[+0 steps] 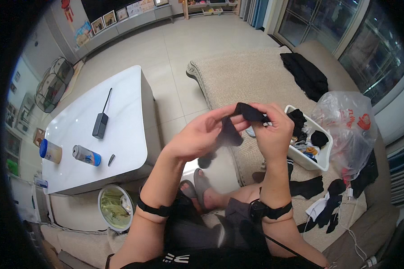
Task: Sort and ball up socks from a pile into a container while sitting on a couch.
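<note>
Both hands are raised in front of me over the gap between the coffee table and the sofa. My left hand [202, 132] holds one side of a black sock [250, 112], palm turned up. My right hand [274, 124] pinches the sock's other side between thumb and fingers. Dark fabric hangs blurred below my left fingers; whether it is the same sock, I cannot tell. To the right of my right hand, a white plastic basket [327, 158] holds socks of several colours. Black socks [306, 187] and a white sock [318, 208] lie on the sofa cover beside my right forearm.
A clear plastic bag [346, 124] stands beside the basket, with black clothing [304, 75] beyond it. White cables [351, 232] trail over the sofa. The white coffee table [128, 134] carries a can [86, 155], a lidded jar [50, 151] and a black device [100, 126]. A lined bin [115, 207] stands below.
</note>
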Demonstrator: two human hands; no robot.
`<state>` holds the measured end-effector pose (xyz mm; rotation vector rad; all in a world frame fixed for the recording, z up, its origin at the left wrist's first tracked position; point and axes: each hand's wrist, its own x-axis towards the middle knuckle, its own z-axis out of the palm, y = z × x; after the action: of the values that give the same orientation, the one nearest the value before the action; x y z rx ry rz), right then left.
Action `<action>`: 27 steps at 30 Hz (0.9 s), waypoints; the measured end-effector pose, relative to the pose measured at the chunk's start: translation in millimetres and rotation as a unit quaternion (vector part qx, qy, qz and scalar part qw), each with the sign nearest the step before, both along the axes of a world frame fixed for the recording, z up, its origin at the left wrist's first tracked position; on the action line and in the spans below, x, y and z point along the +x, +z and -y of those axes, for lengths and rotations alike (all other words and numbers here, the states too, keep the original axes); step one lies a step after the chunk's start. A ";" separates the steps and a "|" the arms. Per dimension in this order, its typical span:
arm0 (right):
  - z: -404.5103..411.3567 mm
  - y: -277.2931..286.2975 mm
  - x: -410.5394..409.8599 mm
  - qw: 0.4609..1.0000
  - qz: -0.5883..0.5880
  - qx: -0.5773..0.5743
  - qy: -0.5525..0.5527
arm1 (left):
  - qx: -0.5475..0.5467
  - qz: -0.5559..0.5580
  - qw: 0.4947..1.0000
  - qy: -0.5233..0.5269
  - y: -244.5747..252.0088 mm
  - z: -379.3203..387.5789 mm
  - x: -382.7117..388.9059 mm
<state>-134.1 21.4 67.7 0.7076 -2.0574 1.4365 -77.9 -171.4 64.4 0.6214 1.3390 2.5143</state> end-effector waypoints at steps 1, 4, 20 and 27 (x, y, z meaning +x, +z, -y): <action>0.2 -2.1 0.5 1.000 0.007 0.002 0.012 | 0.002 -0.001 1.000 0.000 2.9 -3.3 -0.8; 7.2 -6.1 5.5 0.999 -0.003 0.031 -0.034 | -0.136 0.103 0.978 0.116 2.1 -17.2 -1.0; 5.5 14.6 21.4 0.980 0.116 0.097 0.127 | -0.296 0.047 0.924 0.237 1.1 -27.2 4.3; 12.3 -16.7 -6.1 0.939 0.312 -0.110 0.094 | -0.555 -0.160 0.715 0.395 15.0 -11.9 6.8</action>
<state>-140.2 9.1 51.0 0.3864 -2.2599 2.1796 -71.1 -159.5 79.4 0.1658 3.3009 1.3530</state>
